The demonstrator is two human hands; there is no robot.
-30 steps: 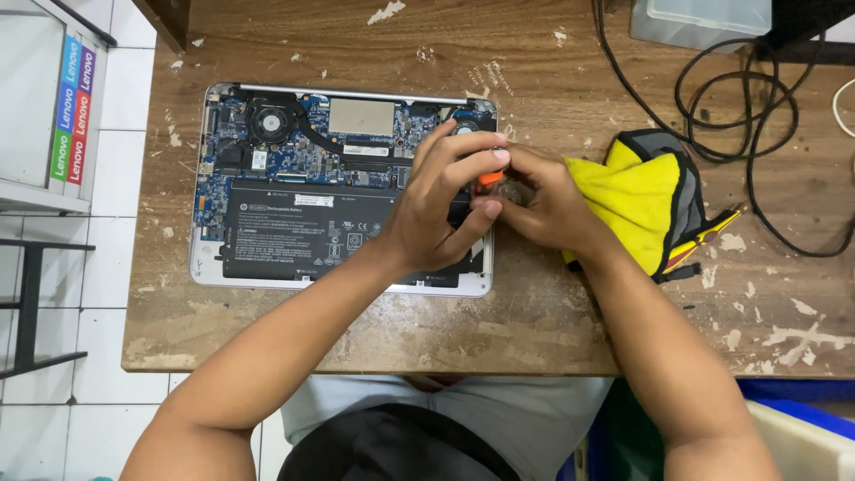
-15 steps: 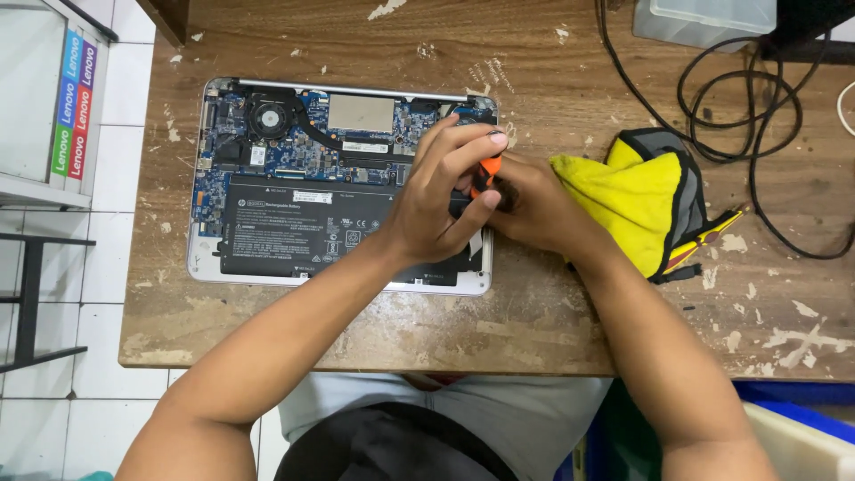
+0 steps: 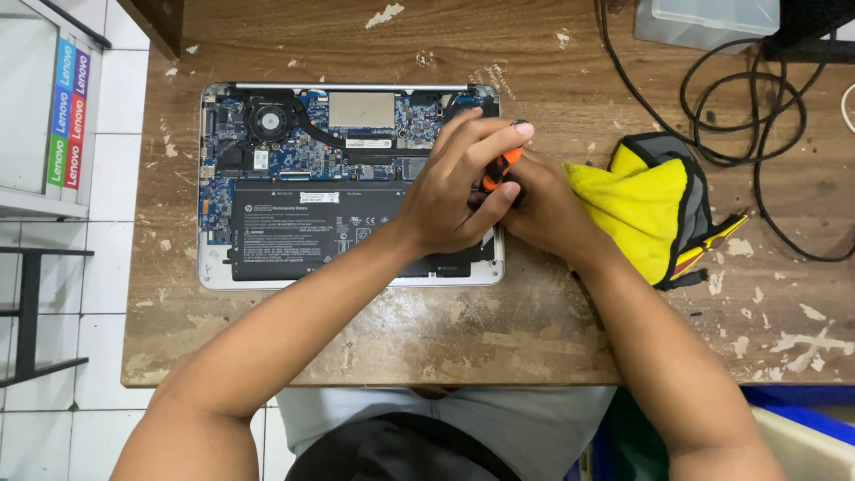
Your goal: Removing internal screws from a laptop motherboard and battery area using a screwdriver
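White floor tiles show along the left edge, under a worn wooden desk (image 3: 499, 338) whose brown top is scuffed and flecked with pale paint chips. Largest thing on it is an opened laptop (image 3: 349, 185), lying bottom-up with its cover off, so the blue circuit board, a round black fan (image 3: 268, 119) at upper left and a flat black battery (image 3: 313, 230) across the lower half are bare. To the right of the laptop, just beside the hands, lies a yellow cloth (image 3: 638, 203) folded into a grey and black pouch. Black cables (image 3: 746, 107) loop over the desk's upper right corner, near a clear plastic box (image 3: 705, 20) at the top edge. A grey cabinet with coloured stickers (image 3: 40, 107) stands off the desk to the left.

Both forearms reach in from the bottom of the view and meet over the laptop's right end. Left hand (image 3: 459, 191) is curled, its grip narrow, thumb and fingers pinched on an orange-handled screwdriver (image 3: 500, 167) that sits above the laptop's right edge, between the board and the battery. Right hand (image 3: 550, 209) is mostly hidden behind the left one; it touches the same tool, but whether its grip is closed on it I cannot tell. Only a short orange stretch of the screwdriver shows; its tip is hidden.
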